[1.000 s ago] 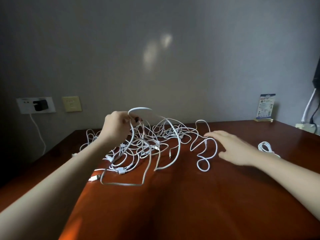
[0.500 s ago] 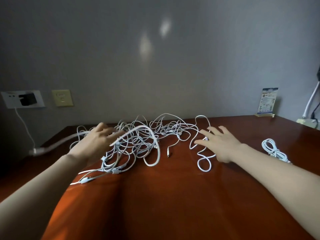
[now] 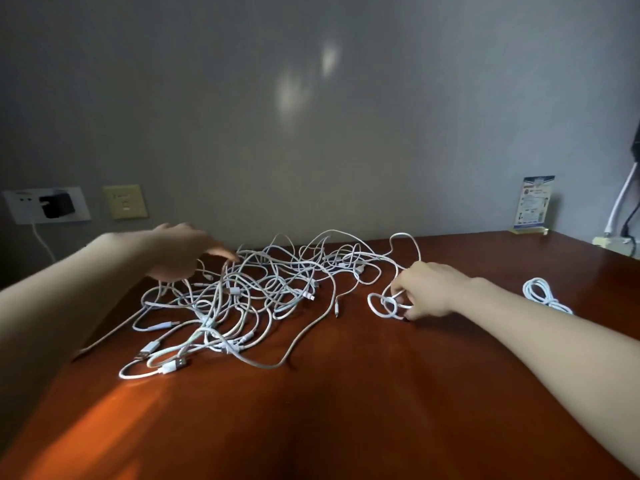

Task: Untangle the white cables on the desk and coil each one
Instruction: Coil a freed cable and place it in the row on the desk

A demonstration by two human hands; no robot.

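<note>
White cables (image 3: 249, 292) are sitting in one big knotted heap on the reddish-brown wooden desk (image 3: 346, 417), mostly left of centre and toward the back edge by the wall. A few USB plugs (image 3: 173, 367) stick out of the front of the pile, and one long strand swoops out toward us and back in.

Our left hand (image 3: 180, 251) is over the far-left part of the heap with the fingers stretched out fairly straight and pointing right, not wrapped around anything. We honestly can't tell if the fingertips touch the strands or just hover above them.

Our right hand (image 3: 429, 289) is at the right end of the mess, fingers curled down and pinching a small loop (image 3: 381, 304) of cable against the desk; that strand runs up in an arc and back into the tangle.

Off to the right, well apart from the heap, lies one bundled cable (image 3: 542, 294) already gathered up.

Background stuff: a wall socket with a black charger (image 3: 55, 204) plugged in, a yellowish wall plate (image 3: 124, 201) beside it, and a small printed card stand (image 3: 535, 202) at the desk's far right.
</note>
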